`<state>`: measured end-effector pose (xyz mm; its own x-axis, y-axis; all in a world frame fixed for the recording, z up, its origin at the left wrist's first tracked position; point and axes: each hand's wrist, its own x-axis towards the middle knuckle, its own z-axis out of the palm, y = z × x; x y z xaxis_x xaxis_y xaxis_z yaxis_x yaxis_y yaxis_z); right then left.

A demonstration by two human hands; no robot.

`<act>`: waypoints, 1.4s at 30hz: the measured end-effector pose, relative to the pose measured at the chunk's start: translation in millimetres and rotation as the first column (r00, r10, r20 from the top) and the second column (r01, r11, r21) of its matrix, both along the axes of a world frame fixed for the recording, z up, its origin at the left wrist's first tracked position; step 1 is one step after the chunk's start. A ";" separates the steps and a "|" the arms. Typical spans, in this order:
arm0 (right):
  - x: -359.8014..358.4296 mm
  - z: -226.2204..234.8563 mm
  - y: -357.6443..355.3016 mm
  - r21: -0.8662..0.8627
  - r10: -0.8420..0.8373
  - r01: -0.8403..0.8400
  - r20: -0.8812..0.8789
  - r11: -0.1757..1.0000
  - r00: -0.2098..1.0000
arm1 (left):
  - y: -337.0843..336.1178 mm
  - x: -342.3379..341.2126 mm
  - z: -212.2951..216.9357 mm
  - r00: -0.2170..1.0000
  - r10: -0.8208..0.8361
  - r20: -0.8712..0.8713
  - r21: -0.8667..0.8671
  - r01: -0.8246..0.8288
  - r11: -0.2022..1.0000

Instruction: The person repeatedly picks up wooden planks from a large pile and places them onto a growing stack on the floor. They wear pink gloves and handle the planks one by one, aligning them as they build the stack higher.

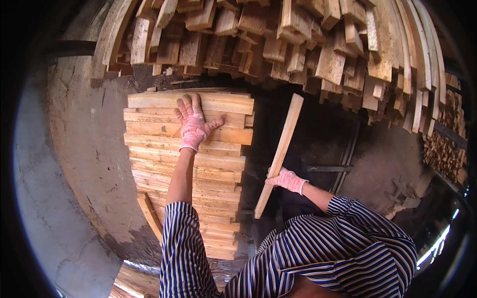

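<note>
Gloved in pink with soiled fingertips, my left hand [192, 121] lies spread and flat on the far end of a stack of wooden strips [213, 171]. The strips lie side by side crosswise, their right ends uneven. My right hand [286, 181], in a matching glove, is closed round a single wooden strip [288, 134] just to the right of the stack. That strip slants, its far end leaning right and its near end left. It is apart from the stack.
A large pile of wooden strips [298, 30] juts out overhead along the far side, ends toward me. One loose strip [150, 216] leans at the stack's left side. More wood [134, 283] lies at the lower left. Dark metal bars [328, 169] stand to the right.
</note>
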<state>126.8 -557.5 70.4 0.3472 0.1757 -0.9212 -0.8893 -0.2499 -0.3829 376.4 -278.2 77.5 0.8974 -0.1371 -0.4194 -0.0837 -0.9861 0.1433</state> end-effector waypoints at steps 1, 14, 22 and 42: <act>4.1 -11.1 10.3 0.124 -0.098 0.100 -0.024 0.987 0.995 | -0.2 -1.5 -2.1 0.998 -0.011 0.054 -0.004 0.011 1.000; 20.1 1.4 57.3 0.266 0.233 -0.245 0.076 0.932 0.970 | 11.3 -12.7 -8.2 0.980 -0.003 0.201 -0.112 0.027 0.993; 1.8 62.1 62.4 0.173 0.027 -0.034 0.043 0.984 0.999 | -14.0 -33.6 42.6 0.968 0.248 0.032 -0.100 -0.244 0.965; 334.2 334.2 -61.5 0.263 -0.307 0.248 0.938 0.933 0.161 | -208.4 204.2 291.2 0.945 0.288 0.156 -0.888 0.006 0.459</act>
